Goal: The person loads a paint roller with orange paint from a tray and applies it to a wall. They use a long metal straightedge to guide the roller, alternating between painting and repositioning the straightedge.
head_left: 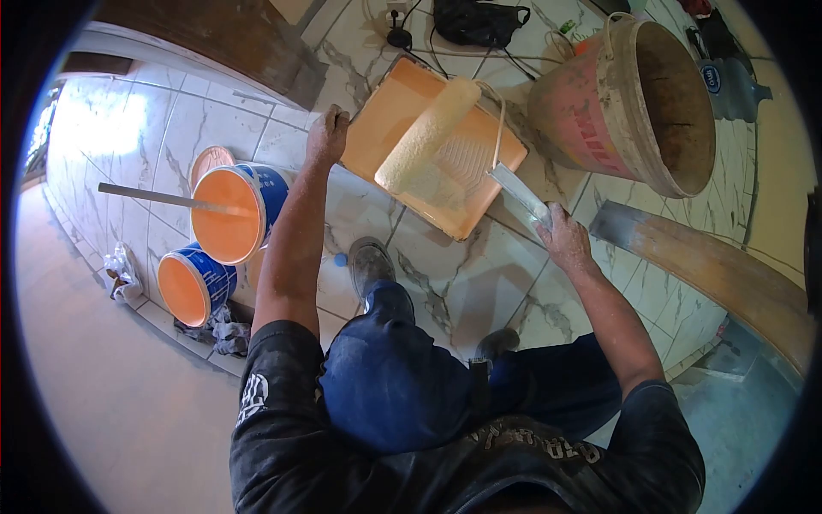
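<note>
My right hand (565, 239) is wrapped round the handle (520, 195) of a paint roller. The roller's pale, cream-coloured sleeve (428, 135) lies over an orange paint tray (390, 94) on the tiled floor, slanting across it. Its wire frame curves from the sleeve's far end down to the handle. Beside the tray's left edge is my left hand (329, 135), with its fingers curled closed; whether they grip anything is hidden. Left of my forearm stands a bucket of orange paint (224, 224) with a stick (154, 194) laid across it, and below it another paint bucket (184, 289).
A large dirty bucket (582, 111) leans at the right, near a long wooden board (702, 257) and a water bottle (736, 90). A black bag (479, 21) and cables lie beyond the tray. Rags (229, 334) sit below the buckets; a dark wooden piece (223, 43) is upper left.
</note>
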A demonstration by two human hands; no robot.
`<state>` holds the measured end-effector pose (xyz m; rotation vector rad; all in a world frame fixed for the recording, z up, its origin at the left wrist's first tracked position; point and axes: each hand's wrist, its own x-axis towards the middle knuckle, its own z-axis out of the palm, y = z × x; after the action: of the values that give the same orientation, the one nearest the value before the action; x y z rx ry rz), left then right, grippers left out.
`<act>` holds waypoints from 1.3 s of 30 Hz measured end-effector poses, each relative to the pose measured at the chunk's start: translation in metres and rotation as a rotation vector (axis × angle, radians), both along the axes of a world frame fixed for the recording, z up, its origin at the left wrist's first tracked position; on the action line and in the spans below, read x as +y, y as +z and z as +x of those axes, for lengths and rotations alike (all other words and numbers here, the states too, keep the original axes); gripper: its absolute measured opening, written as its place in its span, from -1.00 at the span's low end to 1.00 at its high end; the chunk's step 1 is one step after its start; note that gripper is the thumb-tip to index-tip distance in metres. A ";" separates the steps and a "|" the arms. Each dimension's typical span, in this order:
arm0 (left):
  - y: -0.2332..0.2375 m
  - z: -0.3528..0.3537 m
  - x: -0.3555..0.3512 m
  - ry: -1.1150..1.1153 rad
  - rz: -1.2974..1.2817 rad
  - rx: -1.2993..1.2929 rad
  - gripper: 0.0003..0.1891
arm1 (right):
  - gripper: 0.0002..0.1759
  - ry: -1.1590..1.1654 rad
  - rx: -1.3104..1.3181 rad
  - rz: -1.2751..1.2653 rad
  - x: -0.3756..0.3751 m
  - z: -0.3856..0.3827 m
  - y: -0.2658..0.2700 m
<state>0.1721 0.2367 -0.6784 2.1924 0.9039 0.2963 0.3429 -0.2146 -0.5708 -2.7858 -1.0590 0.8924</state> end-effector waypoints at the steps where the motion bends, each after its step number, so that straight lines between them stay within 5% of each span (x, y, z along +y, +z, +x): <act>1: 0.003 0.000 -0.002 -0.005 0.002 -0.001 -0.77 | -0.54 0.001 -0.002 0.009 -0.006 0.001 -0.003; 9: 0.030 -0.010 -0.021 0.083 0.159 -0.229 -0.86 | -0.52 -0.005 -0.019 0.063 -0.030 0.004 -0.004; 19: 0.179 -0.071 -0.064 0.175 -0.070 -0.230 -0.84 | -0.52 -0.006 0.010 0.199 -0.024 0.015 0.072; 28: 0.412 -0.151 -0.058 0.034 0.119 0.113 -0.85 | -0.50 -0.132 0.016 0.420 -0.005 0.010 0.301; 33: 0.538 -0.176 -0.079 -0.104 -0.003 0.324 -0.83 | -0.51 -0.201 -0.043 0.514 -0.025 -0.005 0.460; 39: 0.625 -0.183 -0.060 -0.195 -0.011 0.389 -0.85 | -0.55 -0.365 -0.274 0.710 -0.050 -0.052 0.608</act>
<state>-0.0110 0.1762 -0.0537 2.3479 0.8796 -0.2363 0.2912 -0.2648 0.0374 -2.3824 -0.6613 0.0596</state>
